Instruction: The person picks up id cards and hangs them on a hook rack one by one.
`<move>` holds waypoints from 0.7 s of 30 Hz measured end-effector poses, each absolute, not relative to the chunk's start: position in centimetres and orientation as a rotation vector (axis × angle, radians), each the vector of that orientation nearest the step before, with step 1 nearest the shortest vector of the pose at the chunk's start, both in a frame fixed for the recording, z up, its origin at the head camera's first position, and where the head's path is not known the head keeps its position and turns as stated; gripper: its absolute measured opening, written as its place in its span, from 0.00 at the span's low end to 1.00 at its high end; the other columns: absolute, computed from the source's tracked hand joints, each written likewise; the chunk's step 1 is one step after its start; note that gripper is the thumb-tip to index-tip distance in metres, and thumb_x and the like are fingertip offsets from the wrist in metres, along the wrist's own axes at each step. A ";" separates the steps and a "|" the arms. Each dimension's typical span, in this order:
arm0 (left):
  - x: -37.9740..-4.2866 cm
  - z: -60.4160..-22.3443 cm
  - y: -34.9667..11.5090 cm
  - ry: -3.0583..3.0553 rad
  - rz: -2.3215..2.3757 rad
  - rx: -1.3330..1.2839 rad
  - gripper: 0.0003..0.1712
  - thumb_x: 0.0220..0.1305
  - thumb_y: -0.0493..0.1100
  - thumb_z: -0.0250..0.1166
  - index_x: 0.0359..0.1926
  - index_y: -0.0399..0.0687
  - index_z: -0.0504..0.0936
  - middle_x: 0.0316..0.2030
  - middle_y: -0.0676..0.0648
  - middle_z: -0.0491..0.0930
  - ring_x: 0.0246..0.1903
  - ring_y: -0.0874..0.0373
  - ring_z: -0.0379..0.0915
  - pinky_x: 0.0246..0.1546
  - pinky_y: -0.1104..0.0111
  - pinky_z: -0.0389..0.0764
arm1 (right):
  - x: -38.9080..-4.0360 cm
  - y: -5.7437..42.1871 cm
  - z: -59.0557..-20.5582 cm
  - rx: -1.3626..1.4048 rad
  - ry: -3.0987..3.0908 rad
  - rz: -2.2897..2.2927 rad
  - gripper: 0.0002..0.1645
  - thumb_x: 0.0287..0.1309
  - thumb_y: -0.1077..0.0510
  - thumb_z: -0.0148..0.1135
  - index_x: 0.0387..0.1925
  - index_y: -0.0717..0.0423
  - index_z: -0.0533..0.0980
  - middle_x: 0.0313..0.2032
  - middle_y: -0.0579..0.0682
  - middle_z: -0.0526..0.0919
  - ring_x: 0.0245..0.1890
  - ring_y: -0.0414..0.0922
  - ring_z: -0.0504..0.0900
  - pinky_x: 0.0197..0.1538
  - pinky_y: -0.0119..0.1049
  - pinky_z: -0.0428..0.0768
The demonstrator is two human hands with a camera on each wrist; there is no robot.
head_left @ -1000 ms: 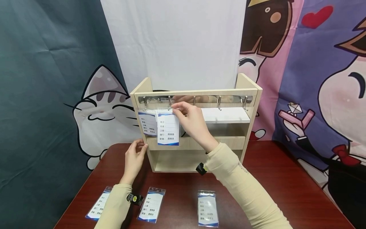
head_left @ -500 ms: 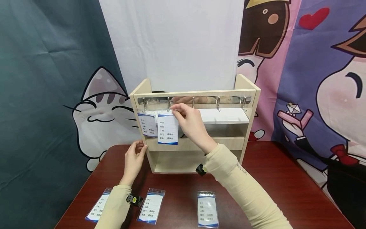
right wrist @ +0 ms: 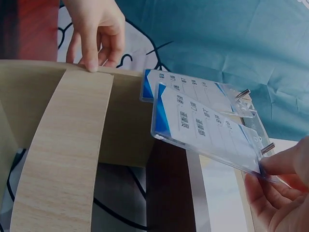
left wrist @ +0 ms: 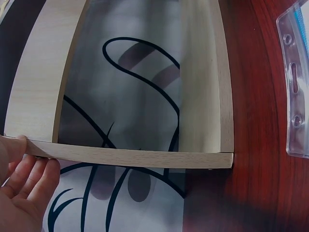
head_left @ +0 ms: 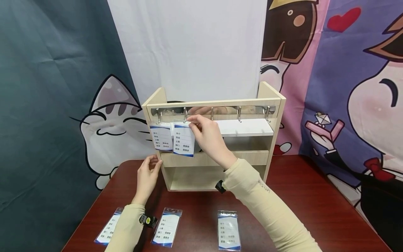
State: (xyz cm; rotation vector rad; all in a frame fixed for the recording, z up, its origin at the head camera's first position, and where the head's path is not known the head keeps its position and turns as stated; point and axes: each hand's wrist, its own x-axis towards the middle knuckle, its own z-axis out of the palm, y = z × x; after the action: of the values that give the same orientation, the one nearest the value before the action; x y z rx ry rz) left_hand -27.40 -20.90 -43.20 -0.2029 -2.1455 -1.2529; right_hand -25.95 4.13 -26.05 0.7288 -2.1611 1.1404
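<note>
My right hand (head_left: 210,136) pinches a clear plastic ID badge (head_left: 183,140) by its top right corner, between thumb and fingers. The badge's top edge is at the second hook (head_left: 185,114), whose tip pokes through at the slot in the right wrist view. Another ID badge (head_left: 162,138) hangs from the leftmost hook (head_left: 158,115), partly overlapped by the held one. With thumb on the front edge and fingers on the outer side, my left hand (head_left: 148,175) grips the left side panel (left wrist: 130,155) of the wooden shelf (head_left: 217,158).
Several badges lie on the dark red table: one beside the left sleeve (head_left: 108,227), a second badge (head_left: 167,227) right of it, a third badge (head_left: 228,231) nearer the right arm. More metal hooks (head_left: 239,114) line the rail on the right. A printed curtain (head_left: 201,49) hangs behind.
The held badge has tilted slightly, its lower right corner now lower than its left. The badge on the leftmost hook has turned a little more to the front. My left hand stays put.
</note>
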 end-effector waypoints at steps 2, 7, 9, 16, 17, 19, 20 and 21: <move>-27.4 -43.3 -20.9 -2.141 -1.261 -0.205 0.17 0.69 0.39 0.67 0.52 0.34 0.78 0.44 0.38 0.82 0.44 0.46 0.81 0.38 0.84 0.76 | -25.9 4.1 -26.0 0.728 -2.167 1.136 0.11 0.70 0.65 0.58 0.50 0.60 0.82 0.41 0.53 0.88 0.34 0.43 0.84 0.39 0.36 0.82; -27.6 -43.4 -21.0 -2.141 -1.262 -0.198 0.16 0.69 0.39 0.67 0.53 0.33 0.78 0.44 0.38 0.82 0.44 0.47 0.81 0.40 0.79 0.80 | -26.0 4.2 -26.0 0.726 -2.177 1.132 0.12 0.69 0.65 0.58 0.50 0.59 0.82 0.40 0.52 0.88 0.34 0.43 0.84 0.40 0.35 0.81; -27.6 -43.4 -21.0 -2.144 -1.258 -0.198 0.16 0.69 0.39 0.67 0.52 0.33 0.78 0.44 0.38 0.82 0.44 0.47 0.81 0.41 0.70 0.84 | -26.0 4.2 -26.1 0.728 -2.176 1.137 0.11 0.69 0.65 0.58 0.50 0.59 0.82 0.40 0.52 0.88 0.35 0.43 0.84 0.40 0.35 0.82; -27.5 -43.1 -20.9 -2.158 -1.248 -0.207 0.17 0.69 0.39 0.67 0.53 0.33 0.78 0.45 0.37 0.81 0.45 0.46 0.81 0.43 0.56 0.85 | -26.1 4.3 -26.3 0.746 -2.166 1.142 0.13 0.67 0.68 0.58 0.51 0.59 0.80 0.42 0.52 0.87 0.38 0.44 0.84 0.42 0.33 0.82; -27.5 -43.1 -20.9 -2.161 -1.243 -0.204 0.17 0.69 0.39 0.67 0.53 0.33 0.78 0.45 0.37 0.81 0.45 0.46 0.81 0.43 0.57 0.85 | -26.1 4.3 -26.3 0.751 -2.164 1.143 0.14 0.67 0.68 0.58 0.51 0.59 0.80 0.42 0.53 0.87 0.40 0.44 0.84 0.43 0.33 0.82; -27.4 -43.1 -20.9 -2.164 -1.239 -0.201 0.17 0.69 0.40 0.67 0.53 0.33 0.78 0.45 0.38 0.81 0.45 0.46 0.81 0.43 0.58 0.85 | -26.2 4.3 -26.4 0.757 -2.163 1.140 0.14 0.66 0.69 0.57 0.51 0.59 0.80 0.43 0.53 0.86 0.41 0.44 0.84 0.43 0.33 0.82; -27.4 -43.1 -20.9 -2.164 -1.242 -0.201 0.17 0.69 0.40 0.67 0.53 0.33 0.78 0.45 0.38 0.81 0.45 0.46 0.81 0.43 0.58 0.85 | -26.2 4.3 -26.4 0.758 -2.162 1.142 0.15 0.66 0.69 0.57 0.52 0.59 0.79 0.44 0.53 0.86 0.42 0.44 0.84 0.44 0.33 0.82; -27.4 -43.0 -20.9 -2.163 -1.243 -0.201 0.17 0.69 0.39 0.67 0.53 0.33 0.78 0.45 0.38 0.81 0.45 0.46 0.81 0.43 0.57 0.85 | -26.2 4.3 -26.5 0.758 -2.162 1.142 0.15 0.66 0.69 0.57 0.52 0.59 0.79 0.44 0.53 0.86 0.42 0.44 0.84 0.44 0.33 0.82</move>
State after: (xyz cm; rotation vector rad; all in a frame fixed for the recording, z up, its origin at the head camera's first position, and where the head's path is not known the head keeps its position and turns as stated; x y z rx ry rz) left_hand -27.37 -20.90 -43.05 -0.2015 -2.1629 -1.2429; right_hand -26.18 4.33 -26.47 0.7583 -2.1619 1.1420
